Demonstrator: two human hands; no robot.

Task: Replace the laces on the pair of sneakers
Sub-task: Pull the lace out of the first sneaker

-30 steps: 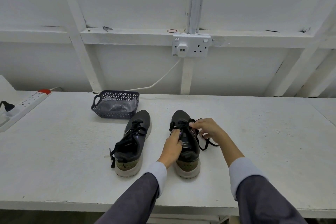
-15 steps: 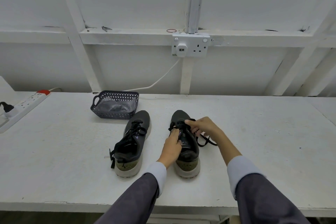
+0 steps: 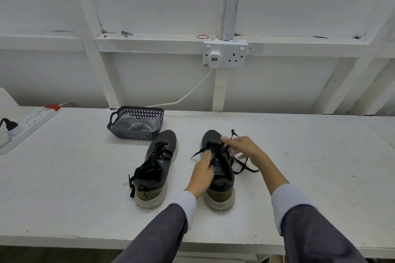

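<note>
On the tabletop [image 3: 64, 177], the left hand [image 3: 202, 174] steadies the right-hand sneaker [image 3: 221, 197] with curled fingers [image 3: 206, 156]. The right hand [image 3: 245, 148] pinches its black lace [image 3: 245, 169]. It is best drawn out one eyelet at a time.

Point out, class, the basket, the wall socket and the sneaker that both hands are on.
basket [image 3: 132, 134], head view, front wall.
wall socket [image 3: 235, 56], head view, faceplate's right half.
sneaker [image 3: 220, 196], head view, heel.

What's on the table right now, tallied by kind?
Sneakers: 2 (left sneaker, right sneaker)
Basket: 1
Plastic bag, inside it: 1
Power strip: 1
Total: 5
</note>
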